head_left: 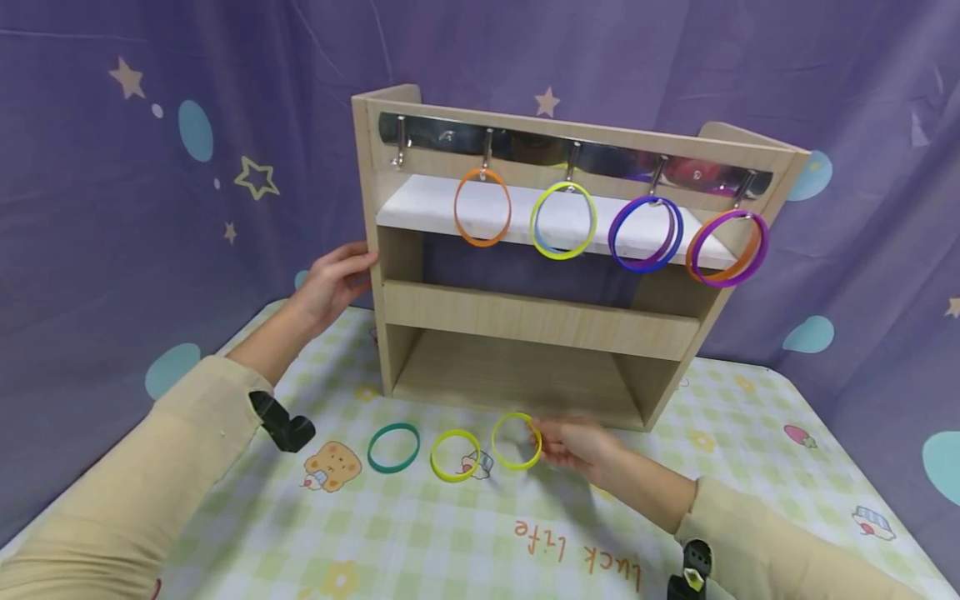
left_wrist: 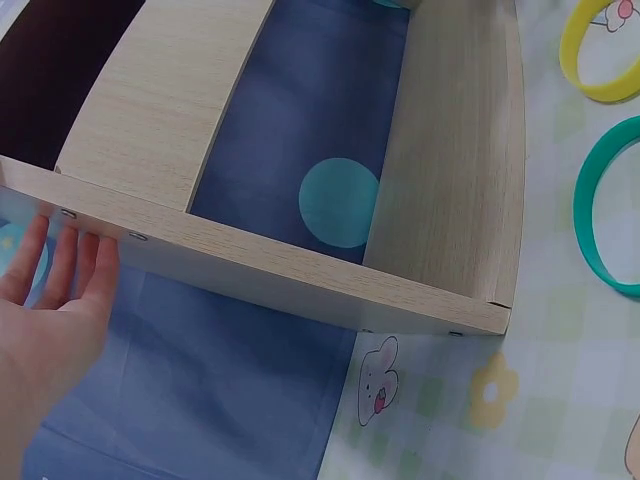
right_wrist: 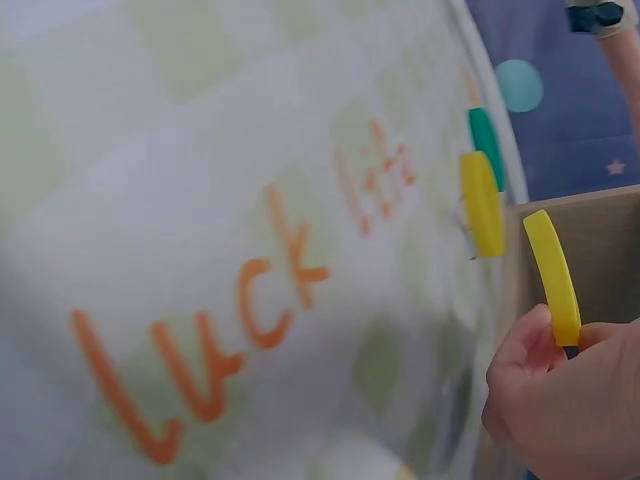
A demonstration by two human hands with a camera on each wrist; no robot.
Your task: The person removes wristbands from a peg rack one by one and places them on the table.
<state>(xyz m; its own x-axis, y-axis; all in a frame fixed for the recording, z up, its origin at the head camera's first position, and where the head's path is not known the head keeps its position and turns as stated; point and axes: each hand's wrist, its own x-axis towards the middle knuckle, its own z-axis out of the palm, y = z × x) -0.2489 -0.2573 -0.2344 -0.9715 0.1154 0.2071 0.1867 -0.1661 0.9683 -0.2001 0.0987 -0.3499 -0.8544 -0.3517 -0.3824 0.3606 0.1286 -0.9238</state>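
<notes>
A wooden shelf rack stands on the table with a row of metal hooks along its top front. My left hand rests its extended fingertips on the rack's left side panel, as the left wrist view also shows. My right hand pinches a yellow wristband between thumb and fingers, in front of the rack's base. To its left lie a second yellow wristband and a teal wristband. From the hooks hang an orange wristband, a yellow one overlapping a light blue one, and blue, purple and orange ones.
The leftmost hook carries no band. A white board lies across the rack's upper level. Green-checked cloth with printed drawings and lettering covers the table. A purple curtain hangs close behind the rack and around the sides.
</notes>
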